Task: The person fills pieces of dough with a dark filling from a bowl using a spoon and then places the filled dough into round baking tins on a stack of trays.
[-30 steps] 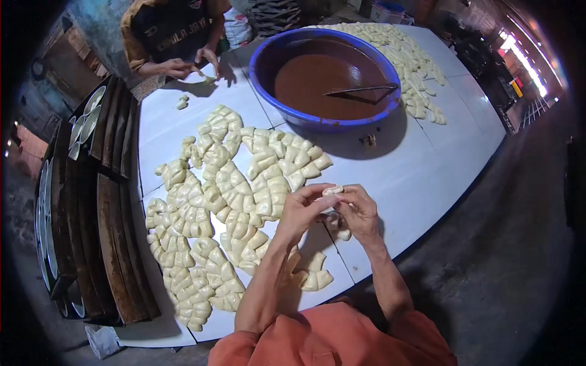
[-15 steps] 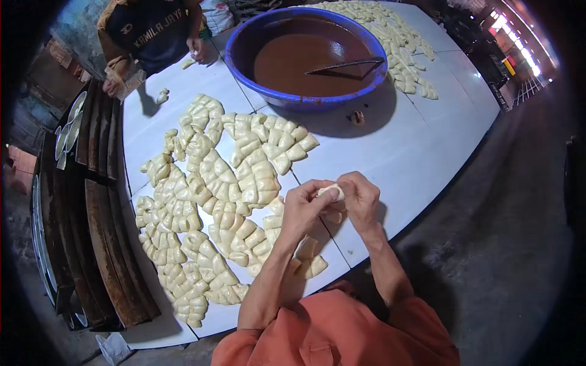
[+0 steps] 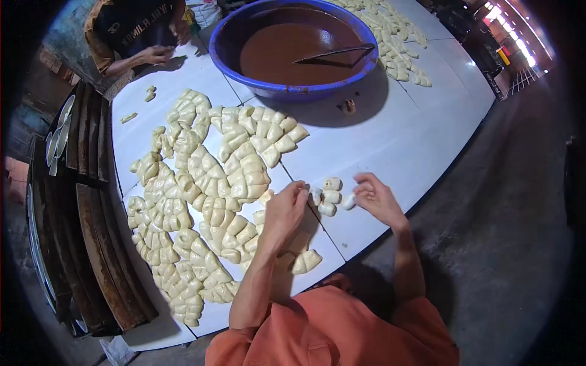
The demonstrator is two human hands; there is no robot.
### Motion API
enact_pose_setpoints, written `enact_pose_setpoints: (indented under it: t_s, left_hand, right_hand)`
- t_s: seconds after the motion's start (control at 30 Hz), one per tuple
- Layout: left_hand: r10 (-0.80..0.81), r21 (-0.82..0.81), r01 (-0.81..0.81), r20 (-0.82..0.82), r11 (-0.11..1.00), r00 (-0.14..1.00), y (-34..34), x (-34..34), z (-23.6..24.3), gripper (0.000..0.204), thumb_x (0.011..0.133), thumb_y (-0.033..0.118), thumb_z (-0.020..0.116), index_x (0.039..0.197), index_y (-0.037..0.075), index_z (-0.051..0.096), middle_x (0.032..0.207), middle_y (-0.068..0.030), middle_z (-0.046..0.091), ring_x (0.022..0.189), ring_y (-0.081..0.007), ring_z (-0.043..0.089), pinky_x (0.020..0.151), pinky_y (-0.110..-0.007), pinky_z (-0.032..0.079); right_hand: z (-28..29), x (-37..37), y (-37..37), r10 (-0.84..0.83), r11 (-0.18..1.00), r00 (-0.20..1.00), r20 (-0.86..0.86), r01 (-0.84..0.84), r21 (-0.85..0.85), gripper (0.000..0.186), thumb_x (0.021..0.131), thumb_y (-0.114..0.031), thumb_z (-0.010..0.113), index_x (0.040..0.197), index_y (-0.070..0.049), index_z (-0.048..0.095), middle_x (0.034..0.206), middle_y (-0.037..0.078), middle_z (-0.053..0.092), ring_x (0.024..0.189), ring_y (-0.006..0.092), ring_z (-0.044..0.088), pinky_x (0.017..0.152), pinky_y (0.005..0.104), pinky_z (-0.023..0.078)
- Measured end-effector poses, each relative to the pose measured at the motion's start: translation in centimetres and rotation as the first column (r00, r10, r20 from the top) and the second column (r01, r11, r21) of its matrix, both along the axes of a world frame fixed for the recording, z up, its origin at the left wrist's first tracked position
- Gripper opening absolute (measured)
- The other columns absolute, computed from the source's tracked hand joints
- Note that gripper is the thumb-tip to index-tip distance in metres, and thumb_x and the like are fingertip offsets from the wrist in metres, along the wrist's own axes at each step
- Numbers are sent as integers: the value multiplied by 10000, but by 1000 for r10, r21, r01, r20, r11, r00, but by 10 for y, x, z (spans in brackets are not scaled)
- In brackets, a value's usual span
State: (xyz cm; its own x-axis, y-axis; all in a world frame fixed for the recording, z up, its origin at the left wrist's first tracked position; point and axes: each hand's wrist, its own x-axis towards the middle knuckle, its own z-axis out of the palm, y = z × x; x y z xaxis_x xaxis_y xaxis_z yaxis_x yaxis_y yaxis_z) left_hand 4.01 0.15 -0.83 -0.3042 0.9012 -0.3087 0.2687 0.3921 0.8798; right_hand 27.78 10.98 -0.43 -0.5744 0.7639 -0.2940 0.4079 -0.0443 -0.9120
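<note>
Head view: my left hand (image 3: 285,210) and my right hand (image 3: 375,196) are apart over the near edge of the white bench (image 3: 390,140), with a small cluster of pale dough pieces (image 3: 326,195) lying between them. My left fingers are curled, their tips touching the left side of that cluster; I cannot tell whether they pinch a piece. My right fingers are loosely bent and rest against one small dough lump (image 3: 348,202) at the cluster's right side (whether they grip it, I cannot tell).

To the left, a large spread of folded dough pastries (image 3: 201,201) covers the bench in close rows. On the far side stands a blue basin (image 3: 293,91) of brown filling (image 3: 287,55) with a dark utensil (image 3: 332,55) lying in it. More pastries (image 3: 397,43) lie at the far right. Dark stacked trays (image 3: 85,232) sit along the left edge. Another person's hands (image 3: 155,55) work at the far left corner.
</note>
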Motion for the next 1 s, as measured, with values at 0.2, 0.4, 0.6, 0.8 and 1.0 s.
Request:
enact_pose_setpoints:
  t_s: [0.2, 0.4, 0.6, 0.8, 1.0]
  left_hand:
    - [-9, -5, 11, 235, 1000, 972, -3, 5, -7, 438, 976, 198, 517, 1381, 32, 499, 1214, -187, 643, 1100, -241, 624, 943, -324, 470]
    - [104, 161, -116, 83, 980, 991, -56, -31, 11, 453, 938, 158, 602, 1366, 46, 505, 1169, -164, 665, 969, -266, 692, 856, -347, 533]
    - [-192, 90, 255, -440, 963, 877, -100, -13, 24, 719, 748, 219, 769, 1380, 56, 467, 1414, -180, 464, 1257, -366, 481, 1002, -465, 409]
    - [-200, -6, 238, -568, 971, 798, -120, 13, 10, 802, 750, 268, 769, 1449, 135, 400, 1516, -147, 339, 1385, -330, 318, 1042, -506, 296]
    - [-89, 226, 190, -394, 955, 915, -100, 16, 25, 595, 805, 320, 744, 1300, 48, 555, 1377, -188, 507, 1277, -357, 465, 1001, -473, 350]
  right_hand:
    - [-11, -31, -7, -10, 987, 994, 109, -8, 162, 331, 923, -195, 627, 1202, -27, 566, 1070, 167, 678, 907, 229, 689, 783, 334, 544]
    - [4, -29, -68, -99, 807, 984, 149, -7, 590, 193, 872, -185, 678, 1024, -72, 644, 898, 129, 671, 798, 298, 663, 703, 372, 530]
    - [4, -73, -110, 255, 579, 941, 222, -333, 745, 272, 838, -247, 702, 1036, -87, 605, 873, 71, 637, 793, 292, 643, 709, 388, 524]
    - [18, -54, -96, 255, 946, 945, 206, -288, 147, 136, 876, -116, 670, 977, -80, 586, 886, 61, 657, 840, 209, 634, 746, 316, 511]
    - [34, -45, -82, -287, 950, 877, -385, 207, -235, 259, 975, -163, 569, 1197, -30, 588, 1167, 99, 655, 1068, 148, 596, 930, 316, 446]
